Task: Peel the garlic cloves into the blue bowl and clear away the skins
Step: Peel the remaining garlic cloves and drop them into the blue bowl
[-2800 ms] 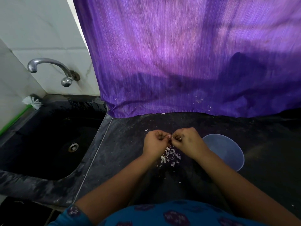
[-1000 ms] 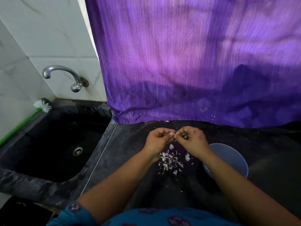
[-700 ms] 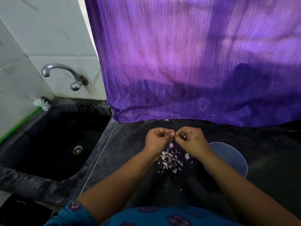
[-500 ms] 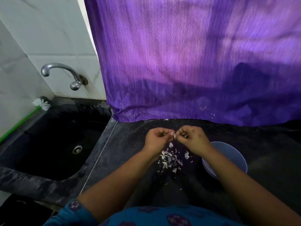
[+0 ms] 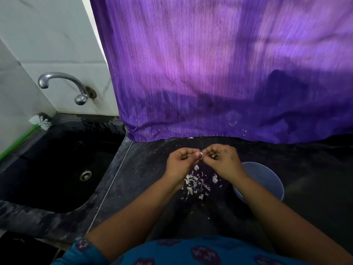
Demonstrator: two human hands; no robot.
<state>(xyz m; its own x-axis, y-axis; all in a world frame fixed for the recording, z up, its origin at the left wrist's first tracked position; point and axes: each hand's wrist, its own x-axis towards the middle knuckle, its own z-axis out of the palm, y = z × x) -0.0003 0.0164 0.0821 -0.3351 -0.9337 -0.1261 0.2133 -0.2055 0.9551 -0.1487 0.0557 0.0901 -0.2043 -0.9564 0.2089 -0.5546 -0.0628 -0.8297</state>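
Clove (image 5: 201, 154) pinched between both my hands, above the bench (image 5: 145, 169).

Left hand (image 5: 181, 161) fingers curl and pinch the small pale clove; right hand (image 5: 222, 162) fingertips nip its other side, something small and pale tucked in that palm, too blurred to name. Skins (image 5: 195, 183) lie under my hands: thin, papery, white flakes scattered on dark, dusty stone. Bowl (image 5: 267, 176), smooth blue plastic, round, sits just right, half hidden by my forearm; contents not visible. Ribbed purple cloth (image 5: 219, 73) hangs behind.

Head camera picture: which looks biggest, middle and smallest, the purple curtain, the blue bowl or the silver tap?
1. Purple cloth curtain, by far the biggest.
2. and 3. Round blue plastic bowl and curved silver metal tap look alike; an arm hides part of the bowl, so no ranking.
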